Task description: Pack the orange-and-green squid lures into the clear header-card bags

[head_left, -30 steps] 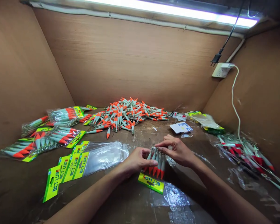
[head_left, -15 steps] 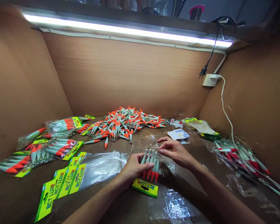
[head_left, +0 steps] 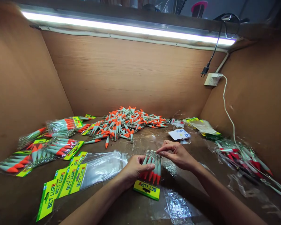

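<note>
My left hand is closed around a bunch of pale green and orange squid lures, holding them side by side with hooks pointing away from me. My right hand pinches at the hook ends of the same bunch. Just below the lures lies a clear packet with a yellow-green "BCT LURE" header on the brown table.
A big heap of loose lures lies at the back centre. Filled packets sit at the left, empty header bags near my left forearm. A white card, more bags and red-tipped lures lie at the right. Cardboard walls enclose the table.
The camera tilted up a little after the first frame. My hands stayed on the lure bunch, shifting it slightly while the right fingers worked along the hook ends.
</note>
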### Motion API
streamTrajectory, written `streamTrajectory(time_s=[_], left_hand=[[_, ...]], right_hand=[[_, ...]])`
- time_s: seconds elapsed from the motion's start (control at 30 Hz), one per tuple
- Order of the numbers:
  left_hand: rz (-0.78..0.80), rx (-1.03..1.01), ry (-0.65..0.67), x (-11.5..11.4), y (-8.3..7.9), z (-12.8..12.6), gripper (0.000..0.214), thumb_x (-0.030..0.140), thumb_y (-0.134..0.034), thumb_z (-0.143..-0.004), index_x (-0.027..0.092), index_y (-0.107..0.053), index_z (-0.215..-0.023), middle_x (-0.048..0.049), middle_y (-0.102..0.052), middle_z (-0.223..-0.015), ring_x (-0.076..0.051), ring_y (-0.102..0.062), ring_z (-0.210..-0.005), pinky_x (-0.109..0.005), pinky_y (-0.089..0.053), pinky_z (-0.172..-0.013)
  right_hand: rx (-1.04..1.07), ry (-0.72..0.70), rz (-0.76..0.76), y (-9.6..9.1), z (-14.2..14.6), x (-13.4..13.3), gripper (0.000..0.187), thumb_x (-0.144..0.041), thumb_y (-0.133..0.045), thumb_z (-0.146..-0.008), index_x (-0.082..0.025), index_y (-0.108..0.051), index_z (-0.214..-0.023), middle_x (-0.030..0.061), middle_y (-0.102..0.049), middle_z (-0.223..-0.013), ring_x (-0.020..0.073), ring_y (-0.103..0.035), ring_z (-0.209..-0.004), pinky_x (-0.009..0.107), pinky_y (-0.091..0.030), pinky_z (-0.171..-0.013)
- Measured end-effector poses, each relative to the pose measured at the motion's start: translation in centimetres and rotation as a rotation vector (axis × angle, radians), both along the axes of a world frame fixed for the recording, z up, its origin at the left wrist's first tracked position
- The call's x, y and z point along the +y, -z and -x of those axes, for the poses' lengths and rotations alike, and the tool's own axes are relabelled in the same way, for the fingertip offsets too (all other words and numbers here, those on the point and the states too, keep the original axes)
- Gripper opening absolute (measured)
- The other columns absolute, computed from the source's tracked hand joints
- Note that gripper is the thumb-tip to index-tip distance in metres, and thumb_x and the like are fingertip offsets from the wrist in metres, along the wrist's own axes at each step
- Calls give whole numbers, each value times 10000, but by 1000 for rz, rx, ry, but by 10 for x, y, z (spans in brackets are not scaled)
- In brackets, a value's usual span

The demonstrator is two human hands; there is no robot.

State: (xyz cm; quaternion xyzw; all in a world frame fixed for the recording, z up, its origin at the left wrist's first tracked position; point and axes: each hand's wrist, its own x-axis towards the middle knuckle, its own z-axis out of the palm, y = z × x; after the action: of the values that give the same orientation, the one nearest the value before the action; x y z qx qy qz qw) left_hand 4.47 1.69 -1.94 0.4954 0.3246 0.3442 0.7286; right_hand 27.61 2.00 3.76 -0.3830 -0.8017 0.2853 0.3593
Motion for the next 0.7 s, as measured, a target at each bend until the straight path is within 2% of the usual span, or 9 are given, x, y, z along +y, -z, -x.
streamTrajectory(time_s=[0.07,0.1,0.2,0.27,0.37,0.43,0.53,0.63,0.7], left_hand=[[25,-18,16,0,-1,0,391,362,-864,-692,89,-727,-936,-95,-734,-826,-189,-678,-668,-287,-514,-658],[38,-25,-1,0,-1,0,398,372,-862,-693,90,-726,-939,-100,-736,-831,-201,-685,-677,-303,-522,-671],[49,-31,-72,0,-1,-2,419,385,-875,-670,101,-725,-938,-89,-734,-804,-206,-681,-640,-320,-530,-653],[28,-22,-92,-1,-3,-3,419,388,-881,-659,104,-727,-924,-82,-732,-782,-195,-670,-611,-306,-519,-628],[-36,-20,-65,-1,-7,-5,448,386,-878,-669,115,-736,-996,-100,-750,-883,-215,-695,-727,-302,-520,-700],[-77,-27,-59,1,-11,-5,512,406,-853,-703,133,-721,-1116,-115,-750,-1005,-239,-701,-859,-310,-514,-782],[-103,-10,-111,5,-15,-5,551,460,-801,-755,139,-702,-1192,-120,-750,-1027,-241,-695,-879,-301,-506,-770],[-68,3,-154,6,-15,-4,498,501,-770,-773,122,-749,-1095,-111,-758,-895,-202,-681,-762,-263,-487,-674],[-10,-26,-188,6,-12,-5,485,523,-770,-760,123,-770,-1035,-108,-754,-846,-188,-671,-726,-253,-479,-647]], right_hand=[[55,31,8,4,2,2,189,-336,-645,-920,-225,-772,-1004,36,-626,-884,166,-591,-836,279,-457,-750],[114,79,12,7,3,3,232,-348,-661,-904,-232,-745,-1086,47,-634,-973,167,-594,-853,285,-470,-768],[316,245,107,17,10,7,653,-414,-736,-824,-268,-504,-1417,96,-561,-1299,163,-611,-856,317,-507,-787],[379,231,247,23,14,10,757,-460,-757,-788,-244,-464,-1450,112,-586,-1299,172,-628,-844,330,-512,-785],[379,160,349,26,16,10,436,-465,-743,-796,-151,-736,-1098,76,-714,-957,180,-617,-800,305,-481,-760],[372,150,348,25,16,9,316,-438,-733,-810,-133,-777,-880,42,-693,-768,155,-572,-713,277,-443,-692],[366,80,371,24,15,8,292,-419,-723,-825,-134,-780,-856,18,-658,-693,126,-510,-641,258,-396,-628],[346,6,395,28,16,10,310,-429,-714,-836,-128,-779,-869,26,-664,-710,126,-515,-645,260,-402,-630],[324,21,390,32,18,11,325,-435,-698,-847,-123,-770,-906,34,-669,-726,136,-532,-642,268,-421,-625]])
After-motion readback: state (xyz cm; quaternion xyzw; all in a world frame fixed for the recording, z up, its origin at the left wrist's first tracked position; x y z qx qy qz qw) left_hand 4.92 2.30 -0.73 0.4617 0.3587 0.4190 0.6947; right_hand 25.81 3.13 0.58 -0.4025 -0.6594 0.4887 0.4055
